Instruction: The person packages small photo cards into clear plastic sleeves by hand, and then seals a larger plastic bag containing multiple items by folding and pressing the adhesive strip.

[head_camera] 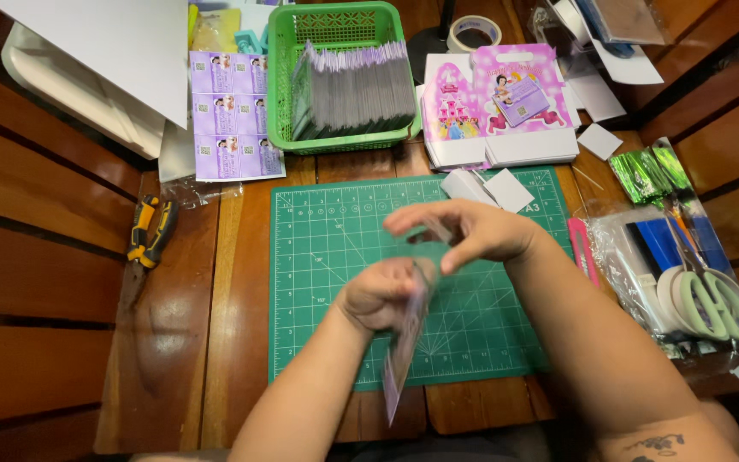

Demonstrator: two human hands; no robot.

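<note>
A wooden bench [215,299] carries a green cutting mat [489,316], with a green basket [284,85] of stacked cards behind it and a sheet of purple stickers [233,115] to the basket's left. Over the mat's middle, the left hand [382,295] has its fingers curled tight around a thin card in a clear sleeve [404,351], seen nearly edge-on, its long axis running from the fist down toward the person. The right hand [472,231] pinches the blurred sleeve top between thumb and forefinger. Scissors [712,299] lie far right, a utility knife [149,229] left.
</note>
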